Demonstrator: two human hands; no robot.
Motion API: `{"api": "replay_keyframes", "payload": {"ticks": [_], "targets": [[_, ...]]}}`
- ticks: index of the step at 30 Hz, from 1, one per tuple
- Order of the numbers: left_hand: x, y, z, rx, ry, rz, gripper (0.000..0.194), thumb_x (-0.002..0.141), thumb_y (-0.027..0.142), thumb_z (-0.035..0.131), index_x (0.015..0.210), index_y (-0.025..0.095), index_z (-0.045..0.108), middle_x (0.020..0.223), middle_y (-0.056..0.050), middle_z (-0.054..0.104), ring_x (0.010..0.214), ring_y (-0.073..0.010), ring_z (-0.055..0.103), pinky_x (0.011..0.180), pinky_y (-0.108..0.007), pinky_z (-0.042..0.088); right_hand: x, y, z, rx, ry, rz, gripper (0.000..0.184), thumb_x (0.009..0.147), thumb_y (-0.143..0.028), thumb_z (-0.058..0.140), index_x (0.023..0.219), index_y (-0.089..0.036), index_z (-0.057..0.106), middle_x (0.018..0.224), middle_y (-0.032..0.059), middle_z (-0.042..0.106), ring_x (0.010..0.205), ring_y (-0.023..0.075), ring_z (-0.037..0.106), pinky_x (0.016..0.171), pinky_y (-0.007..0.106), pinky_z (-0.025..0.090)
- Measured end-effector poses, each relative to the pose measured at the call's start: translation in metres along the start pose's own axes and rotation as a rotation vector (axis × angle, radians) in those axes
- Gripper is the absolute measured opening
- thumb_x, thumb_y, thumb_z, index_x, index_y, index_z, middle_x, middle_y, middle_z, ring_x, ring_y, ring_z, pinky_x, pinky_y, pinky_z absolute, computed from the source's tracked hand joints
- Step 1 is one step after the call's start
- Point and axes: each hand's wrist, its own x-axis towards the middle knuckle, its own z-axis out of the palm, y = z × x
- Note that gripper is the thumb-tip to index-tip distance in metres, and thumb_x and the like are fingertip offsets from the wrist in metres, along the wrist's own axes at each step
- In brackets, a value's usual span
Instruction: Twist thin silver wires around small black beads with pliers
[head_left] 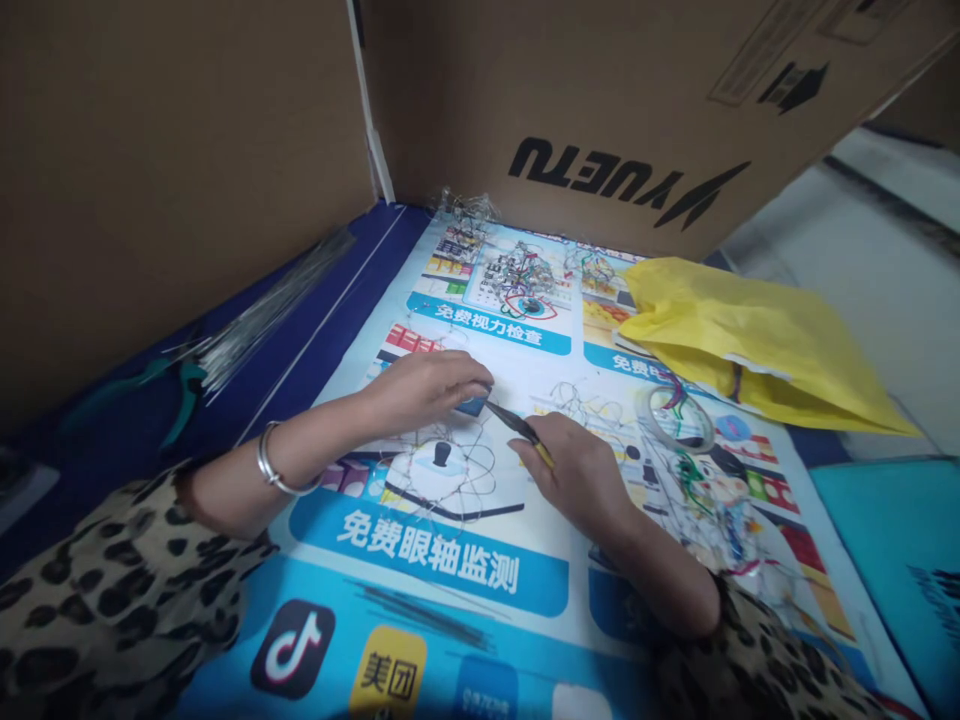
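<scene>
My right hand is closed round a pair of needle-nose pliers with dark jaws and a yellow handle. The jaws point left, close to the fingertips of my left hand. That hand is pinched on thin wire, though the gripped piece is mostly hidden by the fingers. Below it, thin wire bent into petal-like loops spreads over the printed poster. More looped wire lies just beyond my right hand.
Tangled wire pieces lie at the back. To the right are a tape roll, a yellow bag and a teal folder. Straight wires and teal-handled pliers lie left. A cardboard box walls the back.
</scene>
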Motion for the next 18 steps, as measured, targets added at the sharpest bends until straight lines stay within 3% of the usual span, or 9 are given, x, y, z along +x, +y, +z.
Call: {"api": "replay_keyframes", "payload": {"ticks": [5,12,18], "targets": [[-0.017,-0.008,-0.008,-0.014,0.099,-0.033,0.024,0.092,0.028,0.042,0.095,0.016,0.063,0.091,-0.004,0.066,0.089,-0.015,0.06,0.08,-0.025,0.045,0.0,0.0,0.004,-0.014,0.034,-0.018,0.035,0.092,-0.043,0.037,0.09,-0.017,0.06,0.082,0.009,0.063,0.077,0.0204,0.056,0.066,0.029,0.041],[-0.047,-0.011,-0.016,0.0,0.014,-0.019,0.023,0.09,0.032,0.047,0.095,0.02,0.066,0.096,-0.006,0.063,0.093,-0.0169,0.057,0.083,-0.028,0.046,-0.001,0.002,0.005,0.045,0.075,0.002,0.034,0.092,-0.042,0.038,0.09,-0.017,0.061,0.081,0.0085,0.062,0.075,0.0191,0.056,0.064,0.028,0.041],[-0.059,-0.012,-0.011,0.04,0.019,-0.011,0.019,0.089,0.029,0.05,0.097,0.02,0.065,0.101,-0.006,0.062,0.096,-0.0178,0.056,0.086,-0.032,0.045,-0.002,0.003,0.005,0.073,0.08,-0.023,0.03,0.092,-0.04,0.04,0.09,-0.017,0.061,0.081,0.0078,0.062,0.075,0.0179,0.056,0.065,0.027,0.041]]}}
